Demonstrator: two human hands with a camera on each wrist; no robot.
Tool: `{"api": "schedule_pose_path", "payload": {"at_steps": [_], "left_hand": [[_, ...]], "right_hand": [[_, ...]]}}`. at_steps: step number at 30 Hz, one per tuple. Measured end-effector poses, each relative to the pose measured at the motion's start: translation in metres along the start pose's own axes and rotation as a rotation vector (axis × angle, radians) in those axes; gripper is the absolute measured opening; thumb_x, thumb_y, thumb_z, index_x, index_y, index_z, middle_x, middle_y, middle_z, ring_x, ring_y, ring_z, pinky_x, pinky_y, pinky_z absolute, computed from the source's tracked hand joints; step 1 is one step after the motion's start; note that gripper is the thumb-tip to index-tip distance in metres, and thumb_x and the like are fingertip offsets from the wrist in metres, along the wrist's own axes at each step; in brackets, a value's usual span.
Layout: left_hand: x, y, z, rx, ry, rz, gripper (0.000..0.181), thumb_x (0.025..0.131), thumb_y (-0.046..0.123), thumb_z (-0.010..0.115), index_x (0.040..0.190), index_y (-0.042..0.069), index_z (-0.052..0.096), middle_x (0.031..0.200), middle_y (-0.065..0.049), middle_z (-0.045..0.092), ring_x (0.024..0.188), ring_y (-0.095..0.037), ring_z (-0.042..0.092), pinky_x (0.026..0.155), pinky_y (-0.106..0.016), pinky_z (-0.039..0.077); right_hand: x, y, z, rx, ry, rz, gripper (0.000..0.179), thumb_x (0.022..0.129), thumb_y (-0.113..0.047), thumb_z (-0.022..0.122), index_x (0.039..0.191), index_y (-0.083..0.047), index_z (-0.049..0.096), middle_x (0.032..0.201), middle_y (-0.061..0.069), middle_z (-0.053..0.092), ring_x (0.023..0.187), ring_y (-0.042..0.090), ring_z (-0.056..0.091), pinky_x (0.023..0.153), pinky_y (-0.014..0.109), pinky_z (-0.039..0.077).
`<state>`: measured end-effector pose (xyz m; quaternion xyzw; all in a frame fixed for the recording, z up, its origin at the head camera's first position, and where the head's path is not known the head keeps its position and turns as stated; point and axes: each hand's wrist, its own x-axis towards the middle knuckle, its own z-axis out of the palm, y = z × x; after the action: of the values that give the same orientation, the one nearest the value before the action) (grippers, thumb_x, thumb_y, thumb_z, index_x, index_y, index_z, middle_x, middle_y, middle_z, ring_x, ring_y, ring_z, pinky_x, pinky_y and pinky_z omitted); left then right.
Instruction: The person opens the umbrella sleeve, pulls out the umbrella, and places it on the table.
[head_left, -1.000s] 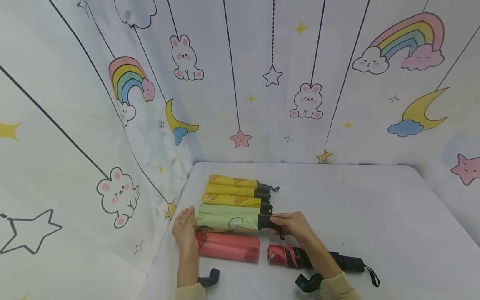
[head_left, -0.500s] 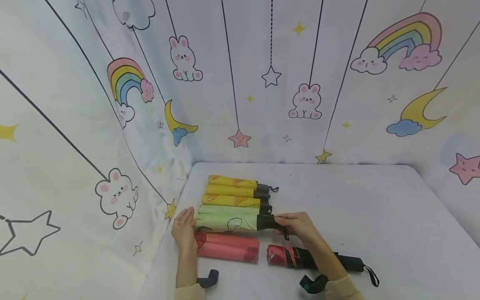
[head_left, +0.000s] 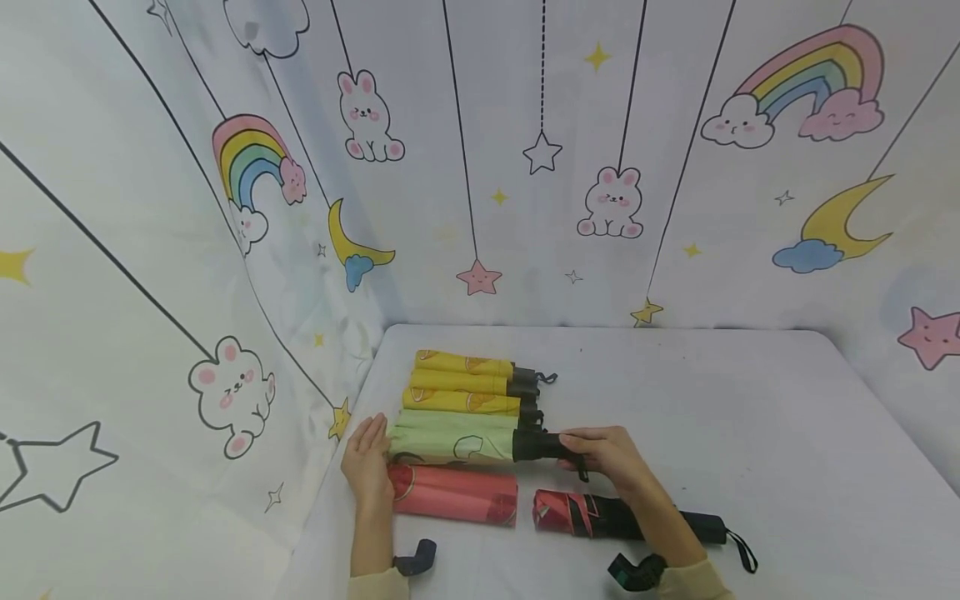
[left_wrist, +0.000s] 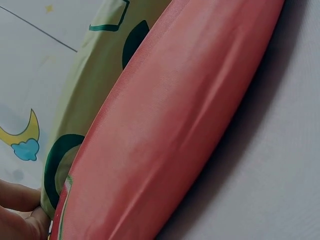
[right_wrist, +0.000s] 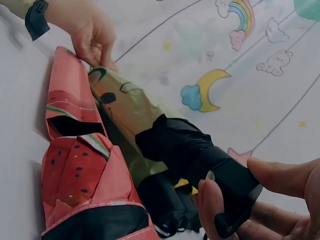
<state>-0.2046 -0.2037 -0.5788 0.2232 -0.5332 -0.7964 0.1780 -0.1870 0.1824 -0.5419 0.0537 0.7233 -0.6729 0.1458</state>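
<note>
Anchor one end, draw the other straight

Head view: on the white table (head_left: 750, 408), the light-green printed fabric sleeve (head_left: 453, 435) sits towards the left edge, between three yellow fabric-covered umbrellas (head_left: 461, 383) on the far-edge side and a red fabric sleeve (head_left: 457, 495) on the near-edge side. A black umbrella handle (head_left: 534, 446) projects from its right end, in the grip of the right hand (head_left: 611, 457); the left hand (head_left: 367, 467) is at its left end. A red-and-black folded umbrella (head_left: 577, 514) passes beneath the right forearm. The step looks like unsheathing.

Left wrist view: the left fingers pinch the green end, partly hidden by red fabric. That pinch should catch cloth only, leaving what is inside free.

Right wrist view: right thumb and fingers clamp the handle. Best to pull along the sleeve's length, without twisting, easing if cloth bunches at the mouth.
</note>
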Motion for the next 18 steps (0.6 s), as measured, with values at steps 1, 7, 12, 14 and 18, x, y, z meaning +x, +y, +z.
{"api": "schedule_pose_path", "payload": {"at_steps": [1,7,12,14,18], "left_hand": [[0.0,0.0,0.0,-0.002,-0.001,-0.002,0.058,0.096,-0.019,0.049,0.153,-0.007,0.04,0.15,-0.025,0.053,0.141,-0.031,0.052,0.113,-0.03,0.045],[-0.002,0.003,0.001,-0.009,0.002,0.001,0.06,0.096,-0.019,0.049,0.155,-0.006,0.04,0.151,-0.024,0.053,0.141,-0.031,0.052,0.113,-0.029,0.045],[-0.004,0.004,0.003,-0.024,0.008,0.016,0.06,0.096,-0.02,0.049,0.154,-0.008,0.04,0.152,-0.025,0.052,0.141,-0.031,0.053,0.112,-0.029,0.047],[-0.004,0.004,0.002,-0.027,0.008,0.026,0.059,0.096,-0.02,0.049,0.154,-0.008,0.04,0.151,-0.025,0.053,0.14,-0.031,0.053,0.112,-0.029,0.047],[-0.005,0.003,0.001,-0.015,0.003,0.038,0.058,0.097,-0.019,0.049,0.153,-0.007,0.041,0.151,-0.023,0.054,0.14,-0.029,0.055,0.111,-0.028,0.048]], "right_hand": [[-0.001,0.0,-0.001,-0.004,0.0,-0.003,0.049,0.096,-0.031,0.078,0.127,0.006,0.071,0.126,0.021,0.071,0.093,0.029,0.078,0.088,0.038,0.062],[-0.004,-0.001,-0.005,-0.021,0.018,-0.009,0.05,0.095,-0.033,0.078,0.127,0.006,0.071,0.128,0.022,0.07,0.094,0.03,0.078,0.092,0.043,0.061],[-0.005,-0.002,-0.009,-0.025,0.024,-0.006,0.049,0.094,-0.034,0.079,0.126,0.004,0.073,0.129,0.021,0.069,0.094,0.028,0.078,0.092,0.041,0.06],[-0.006,-0.002,-0.011,-0.017,0.021,-0.008,0.049,0.094,-0.033,0.08,0.125,0.004,0.073,0.13,0.021,0.069,0.095,0.029,0.078,0.092,0.04,0.06],[-0.009,-0.002,-0.016,-0.004,0.019,-0.018,0.049,0.093,-0.031,0.08,0.126,0.004,0.072,0.131,0.022,0.068,0.094,0.03,0.078,0.092,0.038,0.06]]}}
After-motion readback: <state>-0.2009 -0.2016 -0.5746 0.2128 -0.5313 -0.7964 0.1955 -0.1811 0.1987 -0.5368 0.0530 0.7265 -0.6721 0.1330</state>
